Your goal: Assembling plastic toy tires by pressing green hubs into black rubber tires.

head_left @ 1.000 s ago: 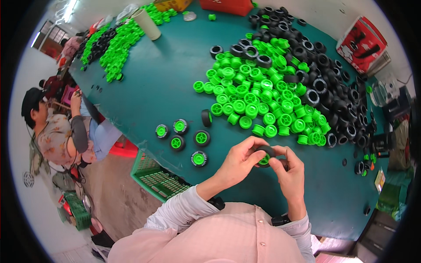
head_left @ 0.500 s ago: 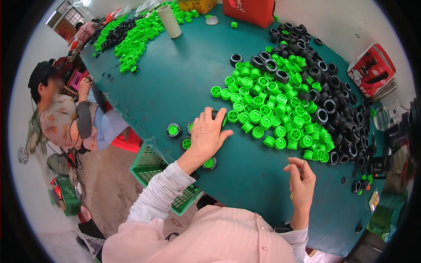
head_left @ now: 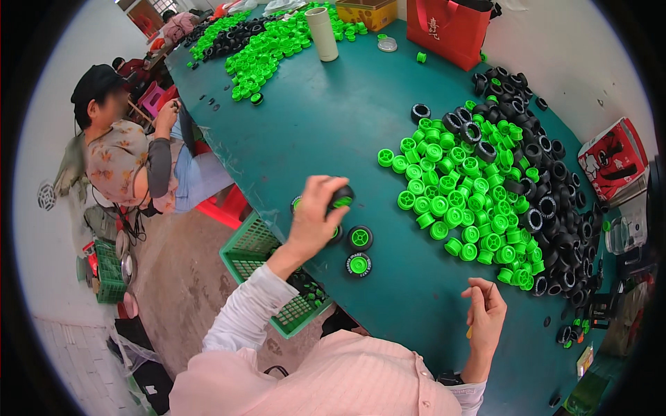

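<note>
Over the table [head_left: 277, 139], the left hand [head_left: 313, 220] — half-curled — holds a wheel [head_left: 343, 197].

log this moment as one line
left hand: holds black-tyred green-hubbed wheel | right hand: small yellow object at palm, partly hidden | green table: assembled wheels, green hubs, loose black tyres
</note>
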Motion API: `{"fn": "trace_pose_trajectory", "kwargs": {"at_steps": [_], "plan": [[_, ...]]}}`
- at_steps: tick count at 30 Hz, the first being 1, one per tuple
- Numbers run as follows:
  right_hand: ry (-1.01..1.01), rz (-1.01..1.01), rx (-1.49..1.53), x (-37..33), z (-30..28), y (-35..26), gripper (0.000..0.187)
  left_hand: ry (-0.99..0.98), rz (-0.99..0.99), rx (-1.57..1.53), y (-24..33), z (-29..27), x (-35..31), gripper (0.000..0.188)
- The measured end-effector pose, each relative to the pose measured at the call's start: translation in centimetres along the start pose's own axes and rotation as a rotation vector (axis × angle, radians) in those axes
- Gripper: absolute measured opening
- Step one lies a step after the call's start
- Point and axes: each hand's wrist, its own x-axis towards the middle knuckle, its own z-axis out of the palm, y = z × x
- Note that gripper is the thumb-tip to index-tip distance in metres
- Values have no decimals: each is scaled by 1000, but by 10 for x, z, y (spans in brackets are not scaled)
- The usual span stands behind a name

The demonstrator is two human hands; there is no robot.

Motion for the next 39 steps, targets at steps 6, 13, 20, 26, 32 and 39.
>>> {"fn": "trace_pose_trajectory", "kwargs": {"at_steps": [6,13,20,26,32,39], "plan": [[-20,10,-7,2,0,6,18,366,-285,-53,-59,-75,-37,48],[-71,-6,-50,4,9,0,18,147,-693,306,-100,-119,-113,56],[-60,-28,-77,-5,18,2,18,37,-57,397,-73,-74,-37,67],[-52,-33,-122,-17,26,-1,18,-200,102,179,-113,-37,7,43],[-40,-23,-155,-19,31,2,19,-185,195,87,-91,-48,-26,33],[-131,-37,-173,-15,44,-6,20,107,-313,-284,-85,-74,-79,35]]}}
